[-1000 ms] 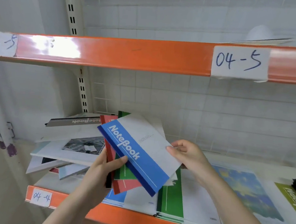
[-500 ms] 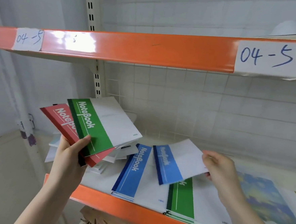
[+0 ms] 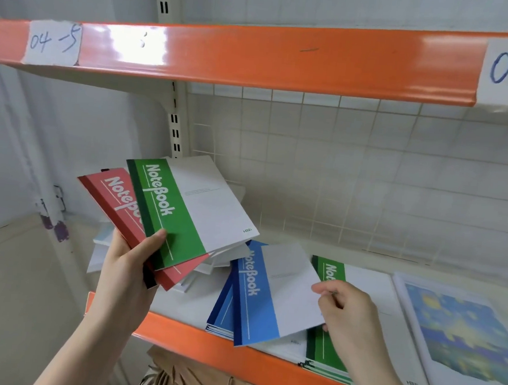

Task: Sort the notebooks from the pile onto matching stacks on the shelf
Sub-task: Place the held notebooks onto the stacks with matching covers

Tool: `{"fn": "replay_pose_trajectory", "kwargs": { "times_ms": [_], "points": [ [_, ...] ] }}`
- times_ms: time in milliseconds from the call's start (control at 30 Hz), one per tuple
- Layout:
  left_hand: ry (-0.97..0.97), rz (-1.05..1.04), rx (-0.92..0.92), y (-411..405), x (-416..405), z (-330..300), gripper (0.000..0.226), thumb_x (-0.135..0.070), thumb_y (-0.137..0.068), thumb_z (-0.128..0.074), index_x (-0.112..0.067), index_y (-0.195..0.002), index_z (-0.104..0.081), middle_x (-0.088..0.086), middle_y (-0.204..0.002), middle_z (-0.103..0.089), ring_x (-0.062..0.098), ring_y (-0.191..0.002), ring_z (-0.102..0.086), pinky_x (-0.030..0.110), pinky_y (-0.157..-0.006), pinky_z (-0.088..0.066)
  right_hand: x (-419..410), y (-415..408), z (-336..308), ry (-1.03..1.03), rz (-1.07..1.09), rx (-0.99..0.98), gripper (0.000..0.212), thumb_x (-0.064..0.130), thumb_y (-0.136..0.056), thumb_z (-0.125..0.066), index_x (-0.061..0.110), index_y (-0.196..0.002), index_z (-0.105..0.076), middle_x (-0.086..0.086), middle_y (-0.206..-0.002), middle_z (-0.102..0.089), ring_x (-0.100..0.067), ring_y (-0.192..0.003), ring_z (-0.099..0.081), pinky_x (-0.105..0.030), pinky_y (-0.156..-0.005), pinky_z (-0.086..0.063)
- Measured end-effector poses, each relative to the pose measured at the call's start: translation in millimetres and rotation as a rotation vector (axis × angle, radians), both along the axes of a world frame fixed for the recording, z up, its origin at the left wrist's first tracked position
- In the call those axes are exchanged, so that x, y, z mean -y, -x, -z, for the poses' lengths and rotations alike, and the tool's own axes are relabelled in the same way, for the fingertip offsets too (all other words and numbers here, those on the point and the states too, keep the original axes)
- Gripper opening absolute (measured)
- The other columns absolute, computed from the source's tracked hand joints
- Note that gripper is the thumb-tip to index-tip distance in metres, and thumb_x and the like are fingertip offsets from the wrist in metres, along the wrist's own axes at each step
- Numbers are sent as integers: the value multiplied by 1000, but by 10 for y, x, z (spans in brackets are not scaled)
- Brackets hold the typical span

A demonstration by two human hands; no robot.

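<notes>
- Pinched at its right edge by the right hand [image 3: 349, 314], the blue notebook [image 3: 272, 293] is being held low and tilted over the blue stack [image 3: 223, 313], so it's pretty clearly meant to be dropped on the matching colour. It doesn't look let go of yet, and the lower right corner overhangs toward the green stack [image 3: 328, 317].
- Up and to the left of that grip, a fan of notebooks is kept clamped in the left hand [image 3: 127, 270], thumb pressed across the green notebook [image 3: 185, 211], with the red notebook [image 3: 116, 206] tucked under it. Held fanned like that, the colours can be read at a glance, which is probably the point.
- Behind the fan, what's left of the messy pile [image 3: 212, 261] can be made out on the shelf [image 3: 235, 350], mostly hidden.
- Far right of the grip, a stack with a painted blue-and-yellow cover [image 3: 465, 336] is laid flat.
- Nothing much is in the way, though the notebook would need to be squared up leftward or it'll end up straddling two stacks.
- Overhead, the upper shelf beam [image 3: 256, 54] with its handwritten labels is well clear of both hands.
</notes>
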State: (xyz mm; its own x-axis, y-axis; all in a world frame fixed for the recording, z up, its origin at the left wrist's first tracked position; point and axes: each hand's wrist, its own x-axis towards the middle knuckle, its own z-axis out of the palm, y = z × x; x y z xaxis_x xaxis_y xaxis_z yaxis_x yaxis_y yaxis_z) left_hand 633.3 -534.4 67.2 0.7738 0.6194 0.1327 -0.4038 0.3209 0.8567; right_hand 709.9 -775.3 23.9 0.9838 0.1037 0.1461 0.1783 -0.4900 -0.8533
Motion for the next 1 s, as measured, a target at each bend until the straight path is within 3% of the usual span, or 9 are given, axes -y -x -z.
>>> {"fn": "replay_pose_trajectory", "kwargs": {
  "times_ms": [100, 233, 333, 400, 500, 567, 633, 733, 1000],
  "points": [
    [-14, 5, -12, 14, -14, -9, 36, 1, -92, -48, -26, -117, -54, -7, -101, -72, 12, -84, -72, 25, -58, -58, 4, -18, -9, 12, 12, 40, 29, 3, -91, -47, 23, -90, -67, 3, -62, -61, -32, -57, -56, -36, -55, -47],
    [-37, 29, -20, 44, -7, -6, 39, 0, -91, -49, -24, -123, -52, -4, -109, -70, 15, -90, -71, 27, -62, -59, -13, 40, 10, 193, -140, 64, 22, 14, -93, -48, 27, -90, -65, 18, -58, -56, -2, -51, -52, -17, -50, -41],
    [-41, 38, -32, 49, -4, -11, 36, 0, -92, -49, -26, -116, -54, -3, -109, -70, 16, -91, -70, 28, -63, -60, -42, 98, -25, 404, -160, 146, 15, 31, -95, -47, 31, -88, -60, 11, -55, -53, -6, -46, -45, -18, -46, -32],
    [-45, 42, -38, 55, -3, -13, 35, 0, -92, -50, -27, -113, -54, -4, -108, -70, 16, -92, -70, 28, -62, -59, -84, 134, -87, 534, -177, 245, 14, 35, -96, -43, 32, -95, -57, 11, -72, -60, -4, -60, -52, -21, -55, -41],
    [-56, 48, -40, 69, 10, -16, 34, 0, -92, -49, -27, -113, -54, -4, -108, -70, 15, -90, -71, 27, -62, -59, -272, 206, -114, 604, -435, 357, 29, 41, -97, -36, 31, -118, -54, 16, -114, -54, -3, -105, -50, -23, -86, -44],
    [-61, 49, -41, 76, 20, -10, 34, 0, -92, -49, -26, -112, -54, -4, -108, -70, 14, -88, -71, 27, -61, -59, -448, 228, -35, 660, -684, 395, 49, 52, -91, -32, 28, -132, -48, 12, -135, -44, -7, -127, -37, -26, -109, -30],
    [-57, 48, -44, 83, 27, -6, 33, 0, -93, -49, -26, -112, -54, -4, -107, -70, 14, -88, -71, 26, -60, -58, -584, 211, 60, 734, -819, 427, 62, 57, -88, -37, 26, -142, -37, 6, -151, -30, -12, -140, -22, -30, -116, -10],
    [-55, 46, -43, 101, 29, -2, 34, 0, -93, -49, -27, -112, -54, -5, -106, -71, 15, -89, -71, 26, -60, -58, -620, 143, 129, 767, -836, 435, 61, 49, -93, -46, 27, -147, -27, 6, -157, -19, -13, -144, -14, -33, -117, -7],
    [-66, 46, -30, 176, 40, 24, 36, 1, -93, -47, -25, -116, -54, -7, -101, -73, 14, -86, -72, 27, -59, -58, -356, 27, 162, 713, -788, 364, 47, 29, -97, -40, 34, -143, -33, 18, -153, -22, 1, -140, -16, -30, -118, -12]
  ]
}}
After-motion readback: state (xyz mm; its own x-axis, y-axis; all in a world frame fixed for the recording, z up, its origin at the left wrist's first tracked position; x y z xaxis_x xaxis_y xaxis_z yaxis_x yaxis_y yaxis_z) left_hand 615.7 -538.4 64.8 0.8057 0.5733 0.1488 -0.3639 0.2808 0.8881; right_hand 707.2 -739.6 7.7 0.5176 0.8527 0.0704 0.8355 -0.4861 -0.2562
